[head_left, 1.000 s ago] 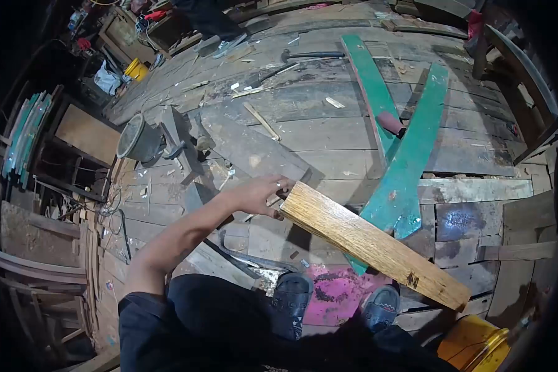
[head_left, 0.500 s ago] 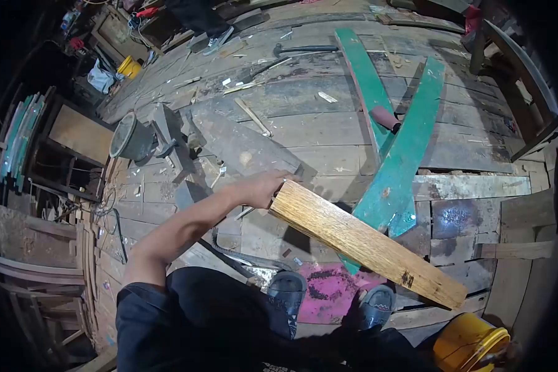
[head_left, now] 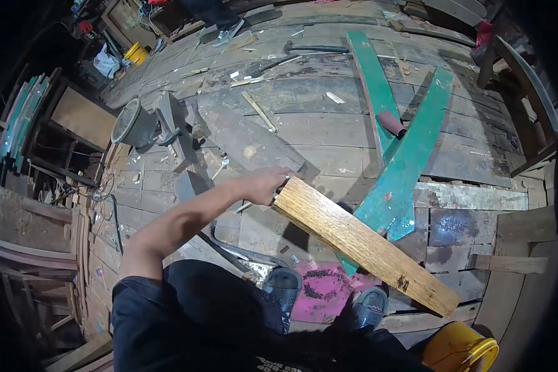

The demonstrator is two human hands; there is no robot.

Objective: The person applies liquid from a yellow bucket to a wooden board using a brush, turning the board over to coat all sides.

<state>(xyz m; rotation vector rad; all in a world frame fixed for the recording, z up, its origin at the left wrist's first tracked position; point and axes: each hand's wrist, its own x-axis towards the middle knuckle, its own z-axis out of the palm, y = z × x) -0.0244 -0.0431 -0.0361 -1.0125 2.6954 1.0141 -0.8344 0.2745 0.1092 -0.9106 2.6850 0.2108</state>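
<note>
My left hand (head_left: 268, 186) grips the near-left end of a varnished wooden plank (head_left: 366, 248), its fingers closed around that end and partly hidden by it. The plank slants down to the right in front of my legs, with darker marks near its far end. Beneath and beyond it lie two green boards, one narrower (head_left: 373, 77) and one wider (head_left: 409, 167), forming a V on the floor. Between them rests a mauve cylinder (head_left: 390, 123) with a dark end. My right hand is out of sight.
A yellow bucket (head_left: 457, 348) stands at the lower right. On the plank floor are a hammer (head_left: 319, 48), wood scraps, and a pink patch (head_left: 321, 291) by my sandals. A grey bucket (head_left: 129, 124) sits at left. Another person's leg (head_left: 211, 15) shows at the top.
The view has shifted slightly, so the floor items appear a little lower and further right. My left hand keeps its hold on the plank, which has barely moved.
</note>
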